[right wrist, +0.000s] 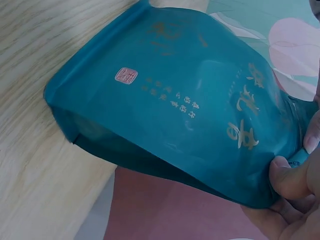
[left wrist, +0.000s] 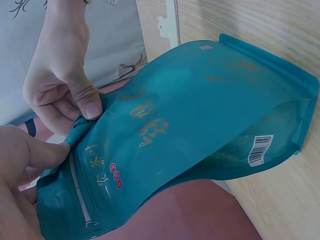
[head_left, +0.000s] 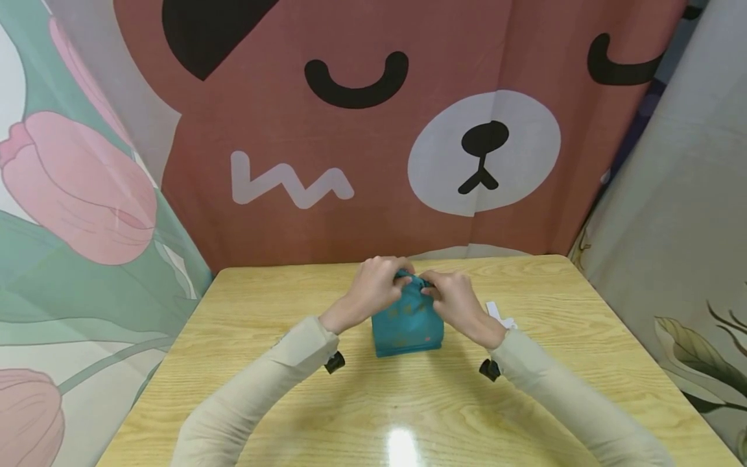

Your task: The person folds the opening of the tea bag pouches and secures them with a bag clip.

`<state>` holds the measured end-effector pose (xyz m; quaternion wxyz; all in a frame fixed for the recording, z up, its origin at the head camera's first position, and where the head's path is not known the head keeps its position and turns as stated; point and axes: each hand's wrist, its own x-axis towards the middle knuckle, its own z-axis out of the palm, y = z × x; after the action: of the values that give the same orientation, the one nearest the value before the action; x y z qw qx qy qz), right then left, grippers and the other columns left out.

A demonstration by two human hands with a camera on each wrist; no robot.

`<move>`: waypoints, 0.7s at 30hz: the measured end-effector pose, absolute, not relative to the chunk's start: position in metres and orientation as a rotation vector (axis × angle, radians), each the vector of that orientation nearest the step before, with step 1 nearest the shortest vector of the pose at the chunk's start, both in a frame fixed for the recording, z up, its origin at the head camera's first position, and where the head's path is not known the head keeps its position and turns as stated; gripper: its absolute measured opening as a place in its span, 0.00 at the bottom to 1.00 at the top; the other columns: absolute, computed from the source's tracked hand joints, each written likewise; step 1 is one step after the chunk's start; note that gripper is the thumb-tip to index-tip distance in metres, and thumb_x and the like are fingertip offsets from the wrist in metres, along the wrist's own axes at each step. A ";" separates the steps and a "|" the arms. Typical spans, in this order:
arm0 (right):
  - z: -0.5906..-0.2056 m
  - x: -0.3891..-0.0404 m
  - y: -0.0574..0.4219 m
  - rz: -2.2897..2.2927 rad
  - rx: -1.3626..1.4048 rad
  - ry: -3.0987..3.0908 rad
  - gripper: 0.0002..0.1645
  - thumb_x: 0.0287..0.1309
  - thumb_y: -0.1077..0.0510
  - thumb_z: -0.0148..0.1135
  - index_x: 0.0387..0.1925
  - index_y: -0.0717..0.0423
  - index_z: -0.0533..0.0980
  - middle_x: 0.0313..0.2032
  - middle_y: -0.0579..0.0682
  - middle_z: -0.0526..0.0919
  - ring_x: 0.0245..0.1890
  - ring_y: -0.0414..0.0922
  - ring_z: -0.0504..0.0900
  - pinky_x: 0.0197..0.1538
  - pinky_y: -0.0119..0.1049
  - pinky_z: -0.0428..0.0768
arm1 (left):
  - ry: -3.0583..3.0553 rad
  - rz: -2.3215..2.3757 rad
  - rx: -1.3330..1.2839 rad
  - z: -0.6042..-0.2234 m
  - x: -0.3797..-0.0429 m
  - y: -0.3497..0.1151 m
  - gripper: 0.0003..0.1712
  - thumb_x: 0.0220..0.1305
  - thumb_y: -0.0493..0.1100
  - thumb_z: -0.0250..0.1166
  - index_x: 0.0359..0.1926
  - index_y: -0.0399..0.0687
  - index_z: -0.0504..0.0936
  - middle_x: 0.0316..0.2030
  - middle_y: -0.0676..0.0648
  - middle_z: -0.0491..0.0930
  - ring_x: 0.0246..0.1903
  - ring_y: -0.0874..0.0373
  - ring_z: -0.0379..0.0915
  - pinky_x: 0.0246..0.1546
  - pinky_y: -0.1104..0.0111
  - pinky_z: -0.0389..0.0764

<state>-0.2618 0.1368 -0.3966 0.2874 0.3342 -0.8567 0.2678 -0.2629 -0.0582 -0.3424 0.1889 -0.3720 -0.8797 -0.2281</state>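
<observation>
One left hand (head_left: 376, 287), just below the frame's centre, pinches the top left of a teal pouch (head_left: 406, 324) between thumb and curled fingers. The pouch stands below those fingers, above the table (head_left: 327, 408)'s wooden surface; rightward, the right hand (head_left: 458, 297) pinches its top right likewise.

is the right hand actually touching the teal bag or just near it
Touching. The right wrist view shows the right hand gripping the teal bag near its top end, thumb pressed against the printed side.
</observation>
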 end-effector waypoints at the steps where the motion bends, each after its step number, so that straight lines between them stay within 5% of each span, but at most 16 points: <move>1: -0.396 -0.262 0.137 0.700 0.893 -2.294 0.10 0.54 0.72 0.70 0.39 0.62 0.83 0.29 0.55 0.86 0.22 0.45 0.83 0.28 0.38 0.82 | -2.474 -0.641 -1.046 -0.342 -0.263 -0.058 0.05 0.66 0.36 0.66 0.41 0.42 0.87 0.35 0.48 0.86 0.23 0.62 0.76 0.24 0.74 0.73; 14: -0.397 -0.257 0.134 0.641 0.892 -2.321 0.14 0.53 0.74 0.69 0.43 0.66 0.81 0.35 0.58 0.87 0.29 0.50 0.86 0.31 0.41 0.84 | -2.495 -0.533 -1.042 -0.343 -0.262 -0.057 0.09 0.64 0.47 0.70 0.41 0.47 0.87 0.34 0.52 0.86 0.25 0.63 0.79 0.26 0.74 0.76; 21: -0.397 -0.258 0.138 0.688 0.926 -2.301 0.12 0.53 0.70 0.71 0.42 0.64 0.82 0.34 0.56 0.86 0.27 0.46 0.85 0.30 0.37 0.83 | -2.475 -0.599 -1.002 -0.345 -0.263 -0.055 0.07 0.60 0.44 0.73 0.38 0.48 0.89 0.33 0.52 0.86 0.27 0.62 0.81 0.28 0.71 0.78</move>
<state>-0.2583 0.1383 -0.3975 0.2802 0.3454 -0.8581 0.2568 -0.2626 -0.0554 -0.3449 0.2013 -0.3586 -0.8859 -0.2145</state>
